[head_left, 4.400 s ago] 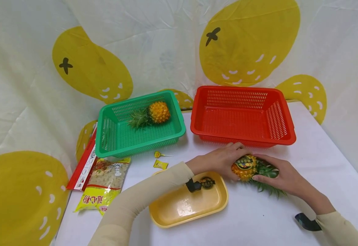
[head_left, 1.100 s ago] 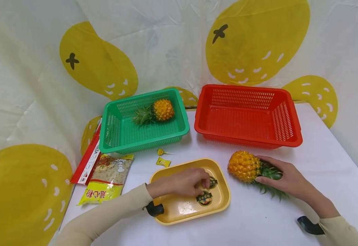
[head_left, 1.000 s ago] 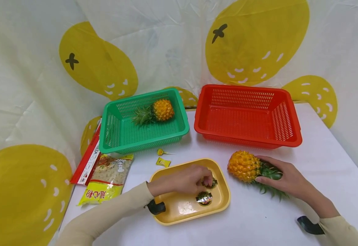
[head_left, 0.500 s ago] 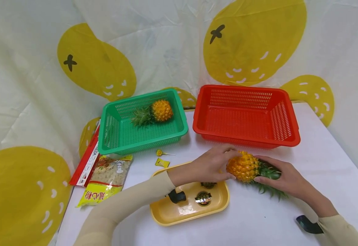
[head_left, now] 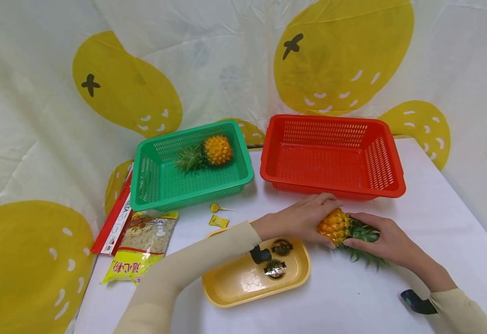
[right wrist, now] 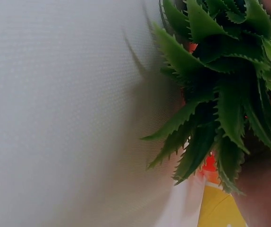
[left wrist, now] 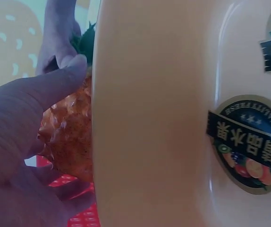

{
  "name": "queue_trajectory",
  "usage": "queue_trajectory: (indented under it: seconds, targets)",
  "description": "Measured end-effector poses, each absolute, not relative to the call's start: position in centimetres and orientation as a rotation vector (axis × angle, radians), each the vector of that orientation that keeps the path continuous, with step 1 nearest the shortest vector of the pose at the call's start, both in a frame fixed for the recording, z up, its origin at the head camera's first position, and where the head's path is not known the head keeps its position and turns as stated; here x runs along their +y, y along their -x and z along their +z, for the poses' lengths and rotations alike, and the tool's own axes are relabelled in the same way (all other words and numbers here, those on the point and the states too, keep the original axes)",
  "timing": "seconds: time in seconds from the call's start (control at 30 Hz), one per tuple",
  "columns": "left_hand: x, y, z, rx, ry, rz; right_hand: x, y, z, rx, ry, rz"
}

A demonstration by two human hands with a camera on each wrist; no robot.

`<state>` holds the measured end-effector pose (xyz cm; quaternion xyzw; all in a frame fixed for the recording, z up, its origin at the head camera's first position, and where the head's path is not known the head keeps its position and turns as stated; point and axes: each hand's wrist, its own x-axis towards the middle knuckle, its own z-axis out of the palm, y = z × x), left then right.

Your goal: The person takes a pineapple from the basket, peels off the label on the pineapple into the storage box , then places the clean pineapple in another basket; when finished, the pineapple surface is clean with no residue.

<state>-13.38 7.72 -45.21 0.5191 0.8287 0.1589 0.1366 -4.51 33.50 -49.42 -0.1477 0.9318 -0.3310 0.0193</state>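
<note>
Small orange-yellow pineapple w/ green leafy crown [head_left: 338, 227]: lying on white table [head_left: 393, 297]. Left hand [head_left: 299, 220] curled round fruit end; right hand [head_left: 383, 241] gripping crown.

Two baskets [head_left: 331, 155] behind tray [head_left: 243, 283]; pineapple [head_left: 337, 227] right of tray; packet [head_left: 140, 246] left

Bright even light, soft shadows — wrist views close, blurred, dim
</note>
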Motion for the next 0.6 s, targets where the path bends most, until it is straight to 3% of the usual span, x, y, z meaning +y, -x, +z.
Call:
queue_trajectory:
  seconds: [0.6]
  targets:
    - [9.0,13.3,-45.1,2.340,-1.490,0.357,34.8,4.5,-47.4,2.916,0.540,-1.096]
